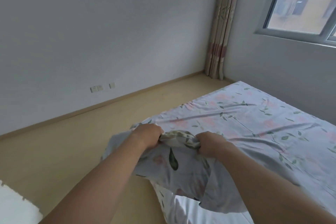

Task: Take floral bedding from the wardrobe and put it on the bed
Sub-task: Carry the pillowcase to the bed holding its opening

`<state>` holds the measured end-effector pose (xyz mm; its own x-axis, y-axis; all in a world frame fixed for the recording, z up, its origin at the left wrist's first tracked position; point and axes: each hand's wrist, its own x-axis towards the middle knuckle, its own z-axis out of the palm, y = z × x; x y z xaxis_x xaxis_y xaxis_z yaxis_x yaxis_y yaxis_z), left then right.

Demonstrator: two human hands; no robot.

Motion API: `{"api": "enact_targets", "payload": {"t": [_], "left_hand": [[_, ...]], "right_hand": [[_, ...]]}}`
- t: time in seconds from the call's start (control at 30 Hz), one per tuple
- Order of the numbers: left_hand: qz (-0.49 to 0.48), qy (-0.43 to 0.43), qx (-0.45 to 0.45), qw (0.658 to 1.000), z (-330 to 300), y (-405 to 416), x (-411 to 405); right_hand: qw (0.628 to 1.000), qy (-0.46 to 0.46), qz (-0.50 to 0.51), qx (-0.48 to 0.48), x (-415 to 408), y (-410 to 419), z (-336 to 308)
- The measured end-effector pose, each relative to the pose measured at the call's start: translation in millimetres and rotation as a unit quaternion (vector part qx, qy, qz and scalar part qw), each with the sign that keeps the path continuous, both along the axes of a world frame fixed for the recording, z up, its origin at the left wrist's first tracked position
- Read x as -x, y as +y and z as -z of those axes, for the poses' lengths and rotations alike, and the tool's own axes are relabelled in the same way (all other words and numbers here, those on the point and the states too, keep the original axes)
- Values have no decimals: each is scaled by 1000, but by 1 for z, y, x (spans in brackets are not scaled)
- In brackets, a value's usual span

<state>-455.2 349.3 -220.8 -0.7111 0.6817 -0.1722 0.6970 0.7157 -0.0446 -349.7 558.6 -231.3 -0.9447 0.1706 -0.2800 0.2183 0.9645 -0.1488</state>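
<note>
We see both hands gripping a bunched edge of the floral bedding (174,165) at the near corner of the bed (190,212): the left hand (148,137) and the right hand (211,143) each have fingers curled tight around the cloth. The rest of the sheet lies spread across the bed toward the window (301,2).

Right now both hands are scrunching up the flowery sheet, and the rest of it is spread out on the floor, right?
Not quite. Both hands, left and right, grip the flowery sheet, but the head view shows the rest spread over the bed, not the floor.
</note>
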Motion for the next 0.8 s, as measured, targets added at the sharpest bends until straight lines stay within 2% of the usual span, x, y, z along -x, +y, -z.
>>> {"api": "enact_targets", "payload": {"t": [0.1,0.27,0.4,0.53,0.8], "left_hand": [[15,44,40,998,5,-2,73],[3,75,34,997,14,-12,187],[-4,64,14,998,8,-26,274],[2,71,39,997,8,-50,377],[27,42,54,997,17,-138,591]], "right_hand": [[1000,3,8,16,72,-5,4],[1000,22,-8,16,192,-14,10],[1000,23,-9,5,282,-26,3],[999,38,-15,-19,384,-51,0],[999,20,-1,-30,590,-140,12]]}}
